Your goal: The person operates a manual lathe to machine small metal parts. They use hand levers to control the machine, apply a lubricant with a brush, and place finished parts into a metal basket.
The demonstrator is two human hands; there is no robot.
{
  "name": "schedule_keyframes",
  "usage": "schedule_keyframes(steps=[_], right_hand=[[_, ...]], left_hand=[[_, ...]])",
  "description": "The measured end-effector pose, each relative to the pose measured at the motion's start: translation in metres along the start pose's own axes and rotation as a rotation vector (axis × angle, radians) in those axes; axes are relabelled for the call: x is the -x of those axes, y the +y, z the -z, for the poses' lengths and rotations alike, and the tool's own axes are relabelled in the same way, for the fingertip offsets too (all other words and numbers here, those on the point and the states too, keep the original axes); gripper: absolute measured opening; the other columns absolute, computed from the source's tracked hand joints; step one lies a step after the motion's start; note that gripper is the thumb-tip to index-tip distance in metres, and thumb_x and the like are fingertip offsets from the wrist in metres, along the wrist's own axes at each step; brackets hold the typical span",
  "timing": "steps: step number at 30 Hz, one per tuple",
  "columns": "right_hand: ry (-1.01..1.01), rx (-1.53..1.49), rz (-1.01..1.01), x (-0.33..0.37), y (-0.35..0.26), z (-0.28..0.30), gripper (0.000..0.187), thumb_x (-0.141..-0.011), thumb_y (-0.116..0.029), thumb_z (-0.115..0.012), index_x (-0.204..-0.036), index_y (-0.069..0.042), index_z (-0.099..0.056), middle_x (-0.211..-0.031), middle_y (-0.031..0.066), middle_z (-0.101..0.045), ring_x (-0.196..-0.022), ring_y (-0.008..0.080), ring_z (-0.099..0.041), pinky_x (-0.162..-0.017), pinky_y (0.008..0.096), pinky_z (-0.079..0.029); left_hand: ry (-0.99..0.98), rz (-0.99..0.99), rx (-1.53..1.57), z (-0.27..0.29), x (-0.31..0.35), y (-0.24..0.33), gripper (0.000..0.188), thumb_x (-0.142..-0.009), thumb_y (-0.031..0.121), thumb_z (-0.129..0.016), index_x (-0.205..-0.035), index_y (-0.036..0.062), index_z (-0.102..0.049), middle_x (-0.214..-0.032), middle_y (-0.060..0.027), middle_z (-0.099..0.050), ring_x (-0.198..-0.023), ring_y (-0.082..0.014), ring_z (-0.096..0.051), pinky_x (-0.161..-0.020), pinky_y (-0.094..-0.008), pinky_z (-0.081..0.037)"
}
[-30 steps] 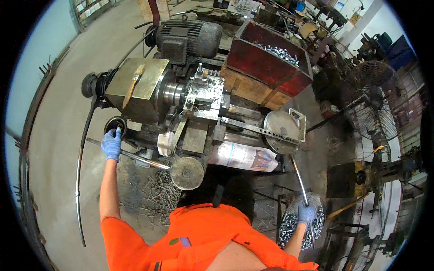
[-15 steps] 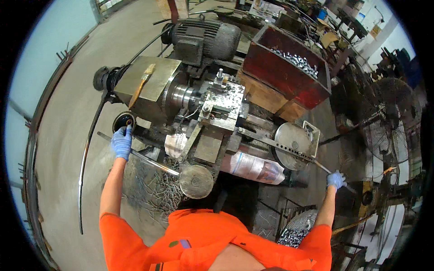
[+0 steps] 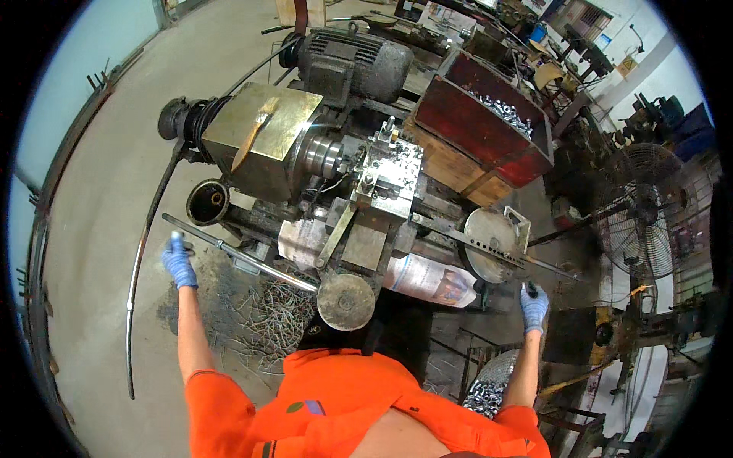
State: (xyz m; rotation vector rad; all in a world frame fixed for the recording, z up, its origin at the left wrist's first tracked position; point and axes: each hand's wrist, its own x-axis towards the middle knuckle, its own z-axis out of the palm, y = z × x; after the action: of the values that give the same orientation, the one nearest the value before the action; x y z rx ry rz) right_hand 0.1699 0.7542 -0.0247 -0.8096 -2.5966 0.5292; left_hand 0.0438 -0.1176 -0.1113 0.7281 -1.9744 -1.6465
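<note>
My left hand (image 3: pixel 180 266), whose grip I cannot tell, is just beside the left lever (image 3: pixel 244 256), its long axis sloping down rightward to a round disc (image 3: pixel 346 302); my right hand (image 3: pixel 534 308), equally unclear, is near the right lever (image 3: pixel 553 268), pointing right and slightly down.

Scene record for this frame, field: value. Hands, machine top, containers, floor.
left: left hand, blue-gloved, near the left end of a steel rod; contents unclear
right: right hand, blue-gloved, near a thin rod beside a round plate; contents unclear
machine top: brush lying on a metal cover
bin: red bin, metal parts inside
basket: more parts, near right forearm
floor: tangled metal shavings
</note>
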Motion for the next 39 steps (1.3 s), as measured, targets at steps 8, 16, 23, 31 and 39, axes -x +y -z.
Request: schedule_keyframes(steps=[8, 16, 23, 31, 39], right_hand=[[-0.427, -0.384, 0.423, 0.077, -0.288, -0.003, 0.02, -0.078, -0.02, -0.07, -0.076, -0.001, -0.067, -0.068, 0.0089, -0.065, -0.063, 0.011, -0.059, -0.062, 0.0276, -0.048], [-0.498, -0.527, 0.644, 0.091, -0.392, -0.086, 0.022, -0.079, -0.016, -0.07, -0.07, 0.001, -0.061, -0.059, 0.0047, -0.059, -0.057, 0.0058, -0.047, -0.053, 0.0259, -0.042], [-0.637, -0.598, 0.523, 0.093, -0.4, -0.109, 0.023, -0.078, -0.021, -0.069, -0.074, 0.001, -0.065, -0.06, 0.0092, -0.059, -0.056, 0.0106, -0.053, -0.055, 0.0267, -0.044], [-0.392, -0.54, 0.578, 0.108, -0.34, -0.055, 0.014, -0.076, -0.013, -0.07, -0.074, 0.0, -0.065, -0.072, 0.0121, -0.065, -0.063, 0.0178, -0.061, -0.062, 0.0288, -0.048], [-0.494, -0.642, 0.322, 0.148, -0.237, -0.034, 0.01, -0.078, -0.008, -0.068, -0.082, 0.0, -0.066, -0.081, 0.0068, -0.067, -0.07, 0.0123, -0.06, -0.068, 0.0258, -0.048]], left_hand=[[-0.627, -0.466, -1.342, -0.073, 0.039, -0.034, 0.035, -0.079, 0.044, -0.055, -0.083, 0.0122, -0.069, -0.081, -0.0137, -0.066, -0.075, -0.0318, -0.064, -0.065, -0.0427, -0.049], [-0.366, -0.263, -1.138, -0.113, 0.093, -0.107, 0.033, -0.078, 0.038, -0.056, -0.101, 0.0152, -0.064, -0.093, -0.0131, -0.066, -0.081, -0.0317, -0.064, -0.068, -0.0427, -0.051], [-0.717, -0.385, -1.341, -0.093, 0.061, -0.043, 0.031, -0.077, 0.04, -0.057, -0.09, 0.0143, -0.068, -0.086, -0.013, -0.067, -0.079, -0.0318, -0.065, -0.071, -0.043, -0.051], [-0.746, -0.242, -1.26, -0.045, 0.064, -0.02, 0.038, -0.084, 0.042, -0.052, -0.094, 0.0085, -0.066, -0.091, -0.0166, -0.066, -0.086, -0.0334, -0.063, -0.076, -0.0421, -0.05], [-0.403, -0.386, -0.404, -0.083, 0.123, 0.163, 0.042, -0.088, 0.044, -0.05, -0.097, 0.0051, -0.065, -0.083, -0.0167, -0.065, -0.077, -0.0324, -0.063, -0.069, -0.0406, -0.047]])
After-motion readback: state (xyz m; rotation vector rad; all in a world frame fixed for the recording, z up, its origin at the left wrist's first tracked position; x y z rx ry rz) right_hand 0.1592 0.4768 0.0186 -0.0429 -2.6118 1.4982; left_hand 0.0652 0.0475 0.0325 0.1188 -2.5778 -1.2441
